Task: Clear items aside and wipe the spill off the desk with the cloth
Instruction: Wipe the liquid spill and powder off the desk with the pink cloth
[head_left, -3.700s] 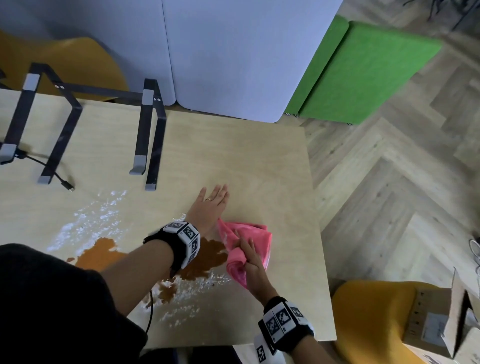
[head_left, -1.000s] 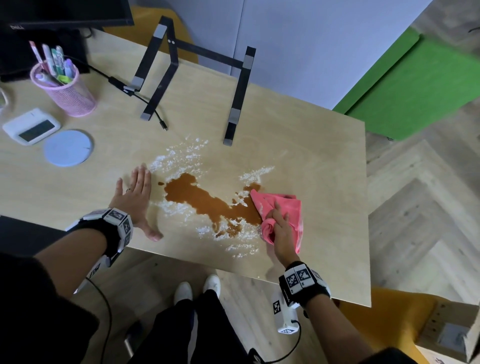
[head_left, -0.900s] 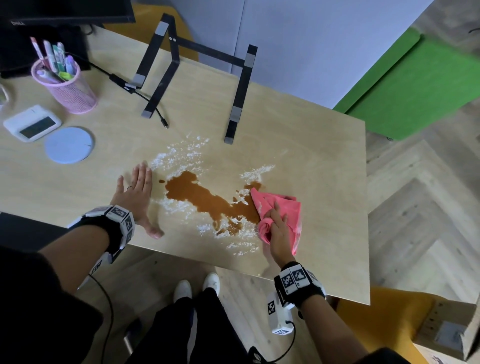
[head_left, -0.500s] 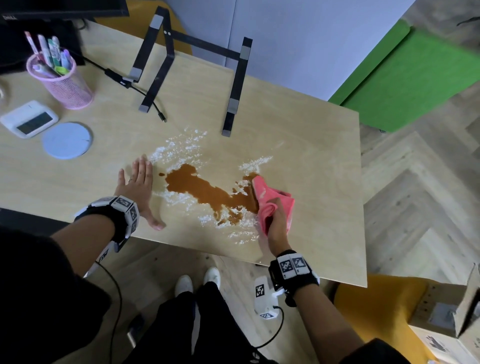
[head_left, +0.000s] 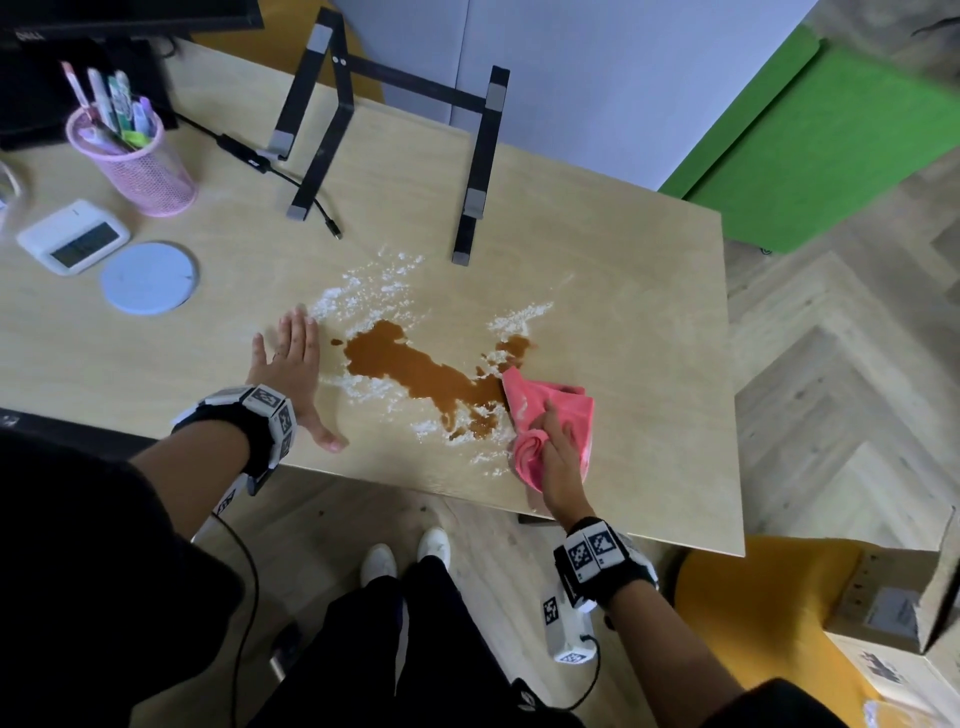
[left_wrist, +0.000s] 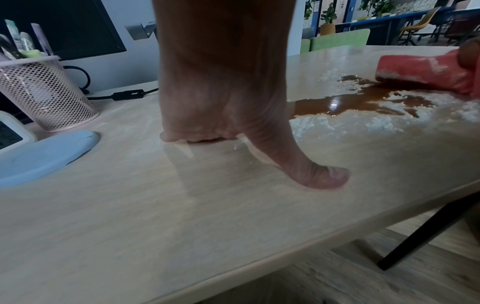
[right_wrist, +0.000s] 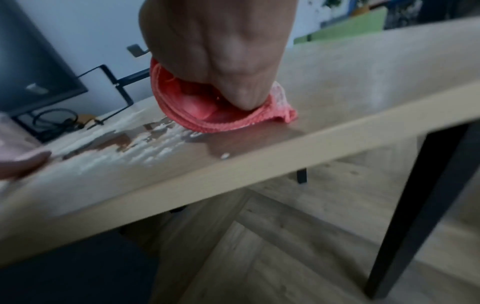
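A brown liquid spill (head_left: 415, 371) ringed with white powder lies on the wooden desk (head_left: 623, 291). My right hand (head_left: 558, 457) grips a bunched pink cloth (head_left: 550, 410) and presses it on the desk at the spill's right end; in the right wrist view the cloth (right_wrist: 221, 115) bulges under the fist. My left hand (head_left: 291, 364) lies flat on the desk, fingers straight, just left of the spill. The left wrist view shows the spill (left_wrist: 350, 100), the thumb spread on the wood and the cloth (left_wrist: 426, 72) at the far right.
A black laptop stand (head_left: 395, 140) stands behind the spill with a loose cable (head_left: 291, 176). At the left are a pink mesh pen cup (head_left: 135, 161), a white clock (head_left: 72, 236) and a blue round coaster (head_left: 149, 278). The desk's front edge runs just below my hands.
My right hand has slid the pink cloth a little leftward against the spill's right end and bunched it tighter. My left hand stays flat in the same spot.
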